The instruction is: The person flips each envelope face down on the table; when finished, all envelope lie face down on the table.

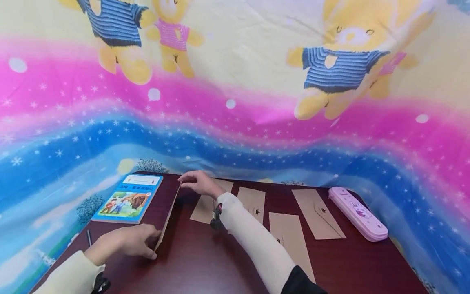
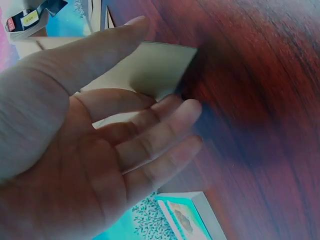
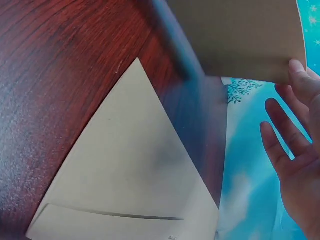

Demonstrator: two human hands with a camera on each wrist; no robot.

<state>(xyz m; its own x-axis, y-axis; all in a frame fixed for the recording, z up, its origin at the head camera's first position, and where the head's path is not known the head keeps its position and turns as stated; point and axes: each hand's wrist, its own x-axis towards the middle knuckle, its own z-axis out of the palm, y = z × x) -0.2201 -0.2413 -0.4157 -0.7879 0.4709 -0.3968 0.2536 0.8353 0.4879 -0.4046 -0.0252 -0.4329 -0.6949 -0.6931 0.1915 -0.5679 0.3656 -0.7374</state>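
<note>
A brown paper envelope (image 1: 168,217) stands on its long edge above the dark table, seen almost edge-on in the head view. My left hand (image 1: 126,241) holds its near end, the envelope (image 2: 162,65) lying between thumb and fingers in the left wrist view. At the far end, my right hand (image 1: 198,183) pinches a corner between thumb and index finger. The right wrist view shows this envelope (image 3: 245,42) raised, the other fingers of that hand (image 3: 302,135) spread loosely. Below it, another envelope (image 3: 125,150) lies flat on the table.
Several more brown envelopes lie to the right, including one with its flap visible (image 1: 317,214). A pink pencil case (image 1: 358,214) sits at the right edge. On the left are a blue picture-cover book (image 1: 126,200) and a dark pen (image 1: 89,238). A patterned cloth (image 1: 235,122) hangs behind.
</note>
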